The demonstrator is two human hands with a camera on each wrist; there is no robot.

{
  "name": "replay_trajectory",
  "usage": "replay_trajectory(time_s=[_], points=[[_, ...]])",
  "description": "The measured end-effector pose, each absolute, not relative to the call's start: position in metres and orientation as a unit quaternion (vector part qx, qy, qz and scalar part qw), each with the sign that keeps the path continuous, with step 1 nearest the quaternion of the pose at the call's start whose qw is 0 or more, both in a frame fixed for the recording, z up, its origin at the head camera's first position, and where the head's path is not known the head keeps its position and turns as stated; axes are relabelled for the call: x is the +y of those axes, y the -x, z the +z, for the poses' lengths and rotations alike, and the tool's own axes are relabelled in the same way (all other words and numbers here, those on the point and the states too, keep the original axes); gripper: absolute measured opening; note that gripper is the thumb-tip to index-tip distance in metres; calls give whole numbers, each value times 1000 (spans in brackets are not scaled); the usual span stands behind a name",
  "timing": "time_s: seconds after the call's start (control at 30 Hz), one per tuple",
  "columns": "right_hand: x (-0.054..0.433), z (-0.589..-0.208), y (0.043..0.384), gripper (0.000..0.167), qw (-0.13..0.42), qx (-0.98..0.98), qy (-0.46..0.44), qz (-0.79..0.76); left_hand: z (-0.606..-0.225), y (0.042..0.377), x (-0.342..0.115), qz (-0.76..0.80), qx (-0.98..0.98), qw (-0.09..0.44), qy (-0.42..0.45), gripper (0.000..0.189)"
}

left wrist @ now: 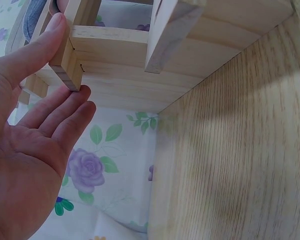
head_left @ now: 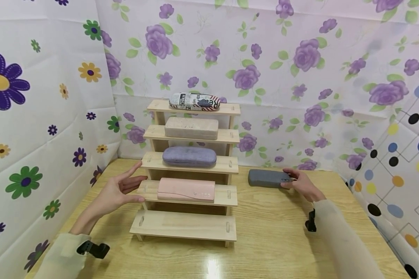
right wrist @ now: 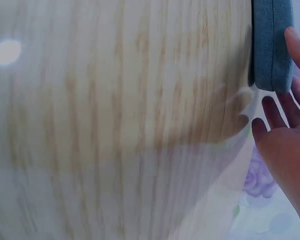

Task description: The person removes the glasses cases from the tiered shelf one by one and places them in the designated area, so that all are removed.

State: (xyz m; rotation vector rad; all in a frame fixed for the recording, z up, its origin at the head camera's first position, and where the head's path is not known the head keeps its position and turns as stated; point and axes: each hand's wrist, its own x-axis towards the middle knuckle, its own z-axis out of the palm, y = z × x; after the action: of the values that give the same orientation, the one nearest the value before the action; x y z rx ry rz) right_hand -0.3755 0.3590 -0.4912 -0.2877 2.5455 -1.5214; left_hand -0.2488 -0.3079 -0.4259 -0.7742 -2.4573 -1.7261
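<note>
On the right of the table, my right hand [head_left: 303,185] pinches the right end of a grey-blue glasses case [head_left: 266,178], thumb in front and fingers behind. In the right wrist view, the case [right wrist: 273,47] shows at the upper right, with the thumb against its face. My left hand [head_left: 116,192] is at the left side of a stepped wooden rack [head_left: 185,225], fingers spread and fairly straight. Its thumb touches a shelf end [left wrist: 67,65] in the left wrist view, with fingertips at the lower corner. A pink glasses case [head_left: 186,190] lies on that shelf.
Higher shelves carry a purple glasses case [head_left: 189,156], a beige one [head_left: 191,128] and a newspaper-print case [head_left: 194,101]. The lowest shelf holds nothing. Floral cloth [head_left: 195,50] hangs behind the wooden table [head_left: 265,232], with patterned cloth at both sides.
</note>
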Motion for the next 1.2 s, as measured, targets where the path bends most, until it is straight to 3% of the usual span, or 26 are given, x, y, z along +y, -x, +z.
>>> replay_trajectory(time_s=[0.47,1.2], points=[[369,-462,359,76,44,872,118,-473,-425,249,-311,-554,-798,18,238,109],[350,-471,307,73,26,862,155,-481,-426,249,-307,-549,-801,18,239,111]])
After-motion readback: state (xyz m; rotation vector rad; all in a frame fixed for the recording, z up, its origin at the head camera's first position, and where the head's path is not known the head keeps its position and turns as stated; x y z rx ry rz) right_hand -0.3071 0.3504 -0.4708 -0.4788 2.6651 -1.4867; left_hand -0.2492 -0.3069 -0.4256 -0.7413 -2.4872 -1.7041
